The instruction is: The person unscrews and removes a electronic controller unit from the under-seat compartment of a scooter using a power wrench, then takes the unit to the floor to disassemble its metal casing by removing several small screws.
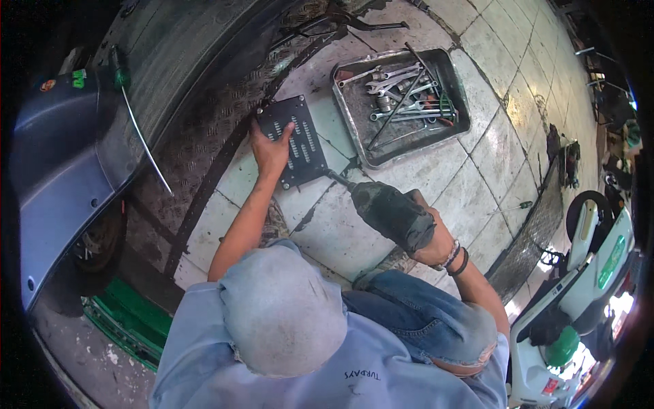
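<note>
My left hand [272, 151] grips a black rectangular metal box or plate [310, 146] with rows of slots and bolts at its corners. The thumb lies across its top face, while the other fingers go round the left edge and are partly hidden. In my right hand [436, 238] is a dark, bulky impact wrench [388, 211], its handle mostly hidden by the palm. The wrench's long tip reaches the plate's lower right corner, where it seems to touch the bolt. Just beyond, a metal tray [368, 153] holds several spanners [409, 85], sockets and a long thin rod.
Pale tiles [429, 180] with dark cracks surround the work. To the left stand a blue-grey vehicle panel [65, 157] and a green-handled screwdriver [120, 71]. Another screwdriver [523, 204] lies at the right, near a white and green motorbike [579, 293]. Metal parts [340, 24] lie beyond the tray.
</note>
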`<state>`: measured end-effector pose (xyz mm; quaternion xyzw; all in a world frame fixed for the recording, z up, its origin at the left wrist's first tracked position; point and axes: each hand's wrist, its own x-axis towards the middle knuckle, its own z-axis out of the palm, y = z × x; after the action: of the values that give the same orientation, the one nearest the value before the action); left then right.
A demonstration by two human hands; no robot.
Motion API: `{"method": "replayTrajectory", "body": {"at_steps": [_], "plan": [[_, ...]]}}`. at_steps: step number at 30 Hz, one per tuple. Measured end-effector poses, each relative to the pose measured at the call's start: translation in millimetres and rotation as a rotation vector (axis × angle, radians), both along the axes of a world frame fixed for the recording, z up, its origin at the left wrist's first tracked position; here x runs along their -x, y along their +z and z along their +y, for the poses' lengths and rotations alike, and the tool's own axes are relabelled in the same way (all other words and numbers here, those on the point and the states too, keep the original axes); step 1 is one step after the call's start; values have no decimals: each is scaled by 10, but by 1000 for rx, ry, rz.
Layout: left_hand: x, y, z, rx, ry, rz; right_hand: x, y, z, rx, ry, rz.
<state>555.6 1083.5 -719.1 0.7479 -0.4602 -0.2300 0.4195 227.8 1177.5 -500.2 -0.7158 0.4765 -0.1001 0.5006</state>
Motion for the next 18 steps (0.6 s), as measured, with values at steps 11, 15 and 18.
{"method": "replayTrajectory", "body": {"at_steps": [11,15,18], "plan": [[33,92,-39,-13,-8,-2,-26,-54,-365,63,127,86],[-37,8,-25,29,92,-86,-207,74,-455,119,9,54],[21,104,-62,-48,18,-33,-109,74,-362,163,46,58]]}}
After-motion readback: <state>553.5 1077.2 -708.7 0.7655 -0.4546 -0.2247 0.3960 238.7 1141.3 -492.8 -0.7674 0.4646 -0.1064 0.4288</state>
